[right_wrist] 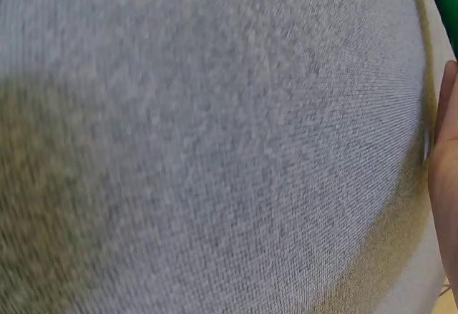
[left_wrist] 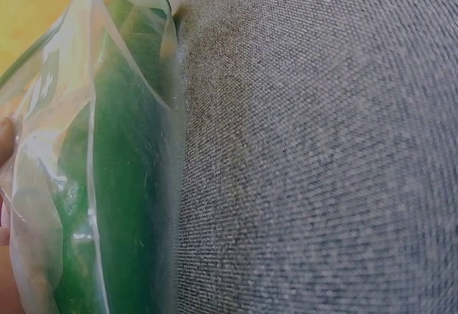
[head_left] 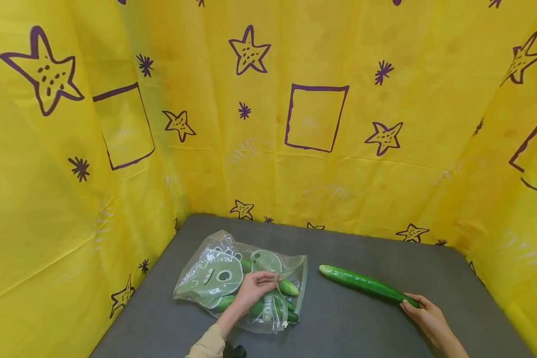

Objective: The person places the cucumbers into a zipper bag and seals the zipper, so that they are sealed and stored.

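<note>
A clear plastic bag (head_left: 192, 283) with green cartoon prints lies on the grey table, several cucumbers inside it. My left hand (head_left: 252, 293) pinches the upper edge of the bag near its mouth, which faces right. Through the film in the left wrist view, a cucumber (left_wrist: 129, 178) shows close up. To the right of the bag, my right hand (head_left: 429, 318) grips one long cucumber (head_left: 367, 284) by its near end. The far, paler tip points toward the bag's mouth. In the right wrist view only part of that hand (right_wrist: 447, 178) shows at the edge.
The grey table (head_left: 340, 328) is bounded by yellow curtains (head_left: 268, 179) with purple stars and squares at the back and both sides. A small black object (head_left: 234, 351) sits at the front edge below the left forearm; its kind is unclear.
</note>
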Demonstrator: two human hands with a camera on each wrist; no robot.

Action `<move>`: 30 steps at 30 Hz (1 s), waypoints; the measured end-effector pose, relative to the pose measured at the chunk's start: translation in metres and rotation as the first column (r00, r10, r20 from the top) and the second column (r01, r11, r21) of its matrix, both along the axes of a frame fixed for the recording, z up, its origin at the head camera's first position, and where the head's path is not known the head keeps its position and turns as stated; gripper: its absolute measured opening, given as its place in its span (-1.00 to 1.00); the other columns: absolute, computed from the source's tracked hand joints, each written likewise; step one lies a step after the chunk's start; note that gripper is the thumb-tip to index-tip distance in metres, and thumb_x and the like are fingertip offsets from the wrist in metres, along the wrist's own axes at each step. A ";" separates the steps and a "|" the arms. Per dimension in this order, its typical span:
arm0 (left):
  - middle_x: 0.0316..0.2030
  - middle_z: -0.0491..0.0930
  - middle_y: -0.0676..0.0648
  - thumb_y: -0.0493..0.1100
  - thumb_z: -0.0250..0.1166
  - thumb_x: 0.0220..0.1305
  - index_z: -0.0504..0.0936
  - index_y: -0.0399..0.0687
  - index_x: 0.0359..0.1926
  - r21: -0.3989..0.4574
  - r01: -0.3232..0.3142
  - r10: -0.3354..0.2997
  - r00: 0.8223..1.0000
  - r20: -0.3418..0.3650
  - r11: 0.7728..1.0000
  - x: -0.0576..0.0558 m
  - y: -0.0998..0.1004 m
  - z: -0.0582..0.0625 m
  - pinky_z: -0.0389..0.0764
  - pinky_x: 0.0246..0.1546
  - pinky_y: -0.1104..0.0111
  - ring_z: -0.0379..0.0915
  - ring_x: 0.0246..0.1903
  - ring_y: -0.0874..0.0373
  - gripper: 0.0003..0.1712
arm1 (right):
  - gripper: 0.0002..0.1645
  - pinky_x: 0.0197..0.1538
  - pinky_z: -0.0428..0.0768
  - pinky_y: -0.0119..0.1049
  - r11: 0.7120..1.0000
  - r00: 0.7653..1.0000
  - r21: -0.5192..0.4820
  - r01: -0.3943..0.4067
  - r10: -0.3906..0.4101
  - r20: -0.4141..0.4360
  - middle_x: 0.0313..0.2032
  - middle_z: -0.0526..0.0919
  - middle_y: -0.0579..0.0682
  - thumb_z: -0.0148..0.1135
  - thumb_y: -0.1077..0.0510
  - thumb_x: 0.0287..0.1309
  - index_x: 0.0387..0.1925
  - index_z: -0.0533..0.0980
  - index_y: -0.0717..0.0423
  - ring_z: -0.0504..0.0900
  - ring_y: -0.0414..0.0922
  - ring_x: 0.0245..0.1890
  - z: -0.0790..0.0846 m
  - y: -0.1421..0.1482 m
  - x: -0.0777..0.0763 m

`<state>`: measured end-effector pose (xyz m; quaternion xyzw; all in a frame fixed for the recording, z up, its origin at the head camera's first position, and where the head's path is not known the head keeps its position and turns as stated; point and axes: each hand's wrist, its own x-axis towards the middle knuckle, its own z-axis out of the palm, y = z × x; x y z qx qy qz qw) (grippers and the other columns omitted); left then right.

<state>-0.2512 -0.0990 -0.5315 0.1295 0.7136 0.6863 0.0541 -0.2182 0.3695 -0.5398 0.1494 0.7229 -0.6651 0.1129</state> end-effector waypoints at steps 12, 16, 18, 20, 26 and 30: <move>-0.10 0.61 -0.41 -0.34 0.27 0.19 0.55 -0.48 -0.01 0.014 0.004 -0.004 1.000 0.003 1.000 0.001 0.001 0.000 0.61 -0.11 0.55 0.66 -0.16 0.19 -0.65 | -0.83 -0.04 0.59 -0.54 0.977 0.999 -0.211 0.037 -0.038 -0.002 -0.24 0.47 -0.20 0.30 0.15 0.15 -0.32 0.48 -0.20 0.61 -0.44 -0.25 0.004 0.007 0.003; -0.09 0.60 -0.43 -0.35 0.26 0.19 0.53 -0.51 -0.01 0.020 0.010 -0.010 1.000 -0.013 1.000 0.001 0.001 0.001 0.61 -0.10 0.52 0.66 -0.17 0.20 -0.64 | -0.82 -0.05 0.58 -0.56 0.964 0.999 -0.262 0.033 -0.033 0.006 -0.27 0.50 -0.24 0.22 0.16 0.22 -0.38 0.49 -0.25 0.61 -0.45 -0.25 0.006 0.010 0.004; -0.09 0.59 -0.44 -0.36 0.26 0.19 0.53 -0.52 -0.01 0.026 0.016 -0.016 1.000 -0.015 1.000 0.002 0.001 0.002 0.62 -0.10 0.51 0.66 -0.18 0.25 -0.64 | -0.79 -0.04 0.58 -0.56 0.959 1.000 -0.280 0.031 -0.031 0.004 -0.27 0.49 -0.22 0.15 0.18 0.27 -0.40 0.50 -0.25 0.60 -0.45 -0.25 0.007 0.011 0.005; -0.09 0.60 -0.43 -0.36 0.26 0.19 0.53 -0.51 -0.01 0.034 0.020 -0.019 1.000 -0.011 0.999 0.002 0.001 0.002 0.61 -0.10 0.52 0.65 -0.20 0.29 -0.64 | -0.76 -0.04 0.58 -0.57 0.959 0.999 -0.283 0.029 -0.033 -0.010 -0.26 0.48 -0.20 0.09 0.19 0.31 -0.39 0.50 -0.24 0.60 -0.46 -0.25 0.009 0.012 0.004; -0.07 0.61 -0.40 -0.33 0.27 0.20 0.54 -0.47 0.00 0.031 0.024 -0.024 1.000 0.009 0.999 0.000 0.001 0.000 0.62 -0.09 0.50 0.66 -0.15 0.20 -0.64 | -0.72 -0.02 0.57 -0.58 0.946 0.997 -0.325 -0.008 -0.016 -0.070 -0.29 0.50 -0.25 0.06 0.22 0.32 -0.40 0.54 -0.24 0.61 -0.46 -0.24 0.018 0.014 0.003; -0.07 0.61 -0.39 -0.32 0.27 0.20 0.54 -0.47 0.01 0.026 0.031 -0.031 1.000 0.000 0.999 -0.001 0.000 -0.002 0.62 -0.08 0.48 0.66 -0.13 0.14 -0.63 | -0.70 -0.03 0.58 -0.58 0.922 0.993 -0.384 -0.049 0.002 -0.122 -0.27 0.52 -0.19 0.06 0.26 0.32 -0.38 0.59 -0.20 0.63 -0.42 -0.24 0.025 0.017 0.002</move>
